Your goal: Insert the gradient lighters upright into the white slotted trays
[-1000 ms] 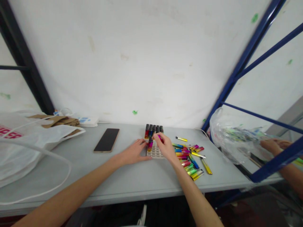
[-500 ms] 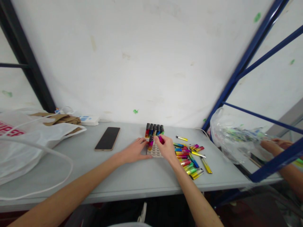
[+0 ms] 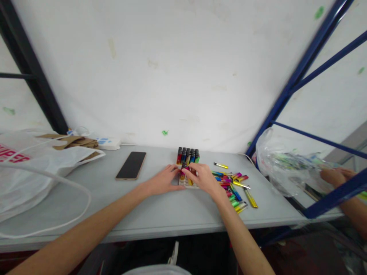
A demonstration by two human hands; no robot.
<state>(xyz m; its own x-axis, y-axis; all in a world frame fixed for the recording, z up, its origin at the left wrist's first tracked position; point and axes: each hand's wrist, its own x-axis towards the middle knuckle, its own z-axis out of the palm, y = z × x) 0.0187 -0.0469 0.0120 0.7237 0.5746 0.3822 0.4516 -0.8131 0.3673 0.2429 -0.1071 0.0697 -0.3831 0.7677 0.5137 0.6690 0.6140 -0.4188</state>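
Observation:
A pale tray with holes lies on the table between my hands, partly hidden by my right hand. Several black-topped lighters stand upright in rows at the tray's far side. My left hand rests at the tray's left edge, thumb and fingers apart, holding nothing. Over the tray, my right hand has its fingers closed on a lighter with a yellow lower part, set upright beside a purple and yellow lighter. Right of that hand, many-coloured lighters lie in a loose heap.
A dark phone lies on the left of the table. White plastic bags and a cable are further left. At right stand a blue metal frame and a clear bag; beyond it show another person's hands.
My right hand has brought a lighter down into the tray beside the standing one, its fingers now lower over the holes. My left hand stays at the tray's edge.

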